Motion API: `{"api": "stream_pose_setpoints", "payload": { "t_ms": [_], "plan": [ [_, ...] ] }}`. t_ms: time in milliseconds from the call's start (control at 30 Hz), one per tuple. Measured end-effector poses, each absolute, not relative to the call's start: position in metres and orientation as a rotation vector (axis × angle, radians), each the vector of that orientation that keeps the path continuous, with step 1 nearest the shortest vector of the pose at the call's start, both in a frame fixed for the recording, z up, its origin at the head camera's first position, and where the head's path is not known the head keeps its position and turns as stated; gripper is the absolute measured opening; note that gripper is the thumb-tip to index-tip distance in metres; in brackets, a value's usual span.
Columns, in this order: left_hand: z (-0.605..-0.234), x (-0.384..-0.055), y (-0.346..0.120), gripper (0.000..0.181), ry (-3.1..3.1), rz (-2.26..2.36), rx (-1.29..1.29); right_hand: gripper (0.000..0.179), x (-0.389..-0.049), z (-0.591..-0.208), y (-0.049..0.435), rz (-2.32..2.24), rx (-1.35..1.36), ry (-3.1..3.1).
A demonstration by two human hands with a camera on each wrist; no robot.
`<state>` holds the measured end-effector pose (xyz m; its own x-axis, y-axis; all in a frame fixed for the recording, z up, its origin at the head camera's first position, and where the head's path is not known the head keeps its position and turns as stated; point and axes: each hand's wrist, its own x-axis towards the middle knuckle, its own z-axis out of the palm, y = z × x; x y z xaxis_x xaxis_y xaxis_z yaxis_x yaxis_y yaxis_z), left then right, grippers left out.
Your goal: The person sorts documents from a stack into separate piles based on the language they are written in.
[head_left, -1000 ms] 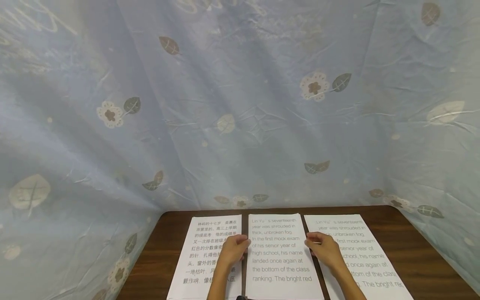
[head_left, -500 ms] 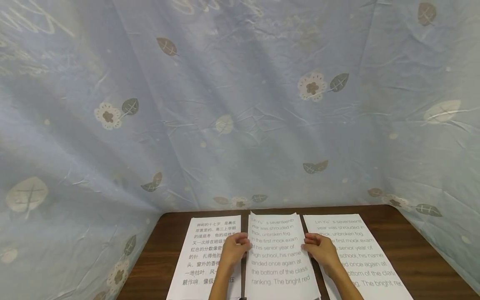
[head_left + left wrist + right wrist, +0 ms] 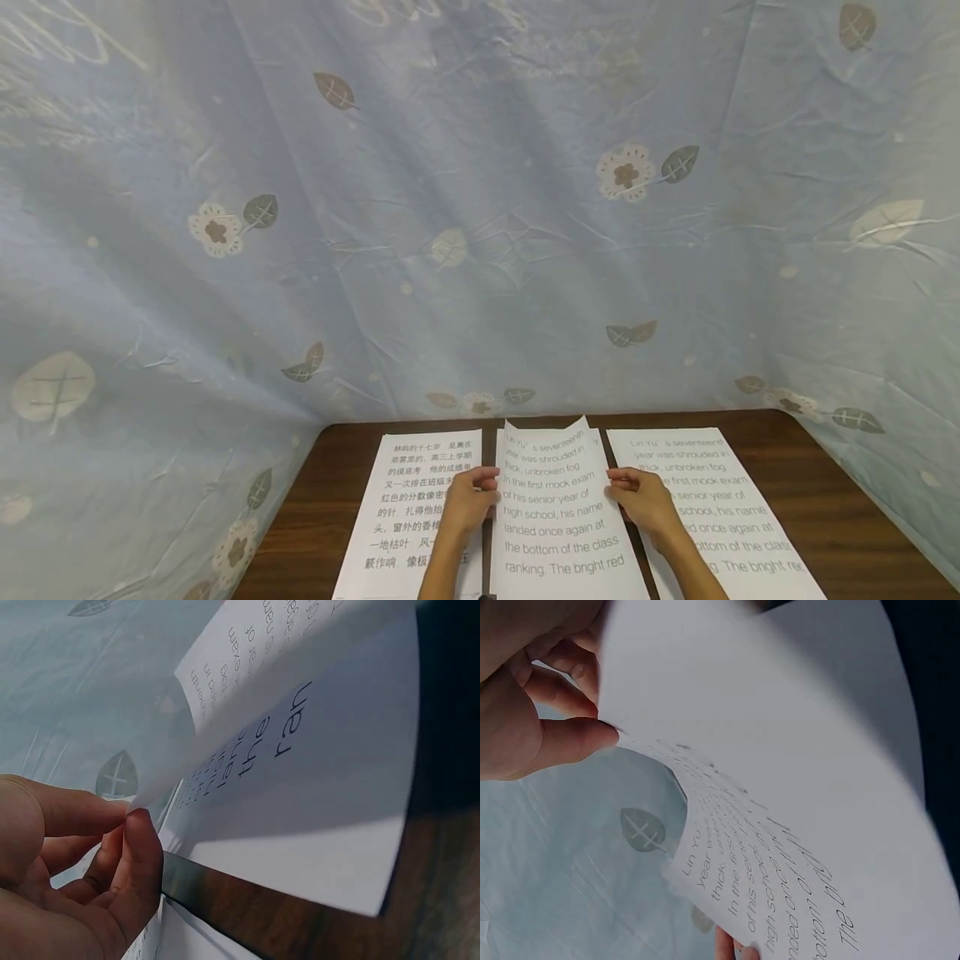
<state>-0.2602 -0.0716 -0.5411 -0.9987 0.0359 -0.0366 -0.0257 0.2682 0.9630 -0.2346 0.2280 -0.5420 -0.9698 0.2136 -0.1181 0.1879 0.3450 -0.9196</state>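
A sheet of paper (image 3: 558, 510) printed with large English text is held up in the middle, its top corners curling upward. My left hand (image 3: 468, 505) pinches its left edge between thumb and fingers. At the opposite edge, my right hand (image 3: 647, 503) pinches it the same way. In the left wrist view the raised sheet bows above another printed sheet (image 3: 315, 832) lying on the table. From the right wrist, the lifted paper (image 3: 727, 690) curves away from the thumb, and fingertips of the other hand show at the bottom.
Pages with Chinese text (image 3: 401, 508) lie on the left, partly under the left forearm. To the right lie English pages (image 3: 738, 517), overlapped by the right forearm. All rest on a dark wooden table (image 3: 307, 500). A pale blue leaf-patterned cloth (image 3: 517, 292) hangs behind.
The middle sheet has come up off the sheet beneath and now bends, its top corners rising. Both hands stay at its side edges, the right one slightly further left than before.
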Motion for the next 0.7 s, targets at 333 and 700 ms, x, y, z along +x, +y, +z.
{"api": "stream_pose_setpoints", "payload": {
  "t_ms": [333, 700],
  "plan": [
    [-0.5403, -0.2607, -0.0743, 0.044, 2.419, 1.893, 0.009, 0.037, -0.2336, -0.5434, 0.2285, 1.787, -0.383, -2.538],
    [-0.5399, -0.2599, -0.0774, 0.043, 2.397, 1.908, 0.011, 0.040, -0.2342, -0.5448, 0.2320, 1.874, -0.363, -2.494]
  ]
}}
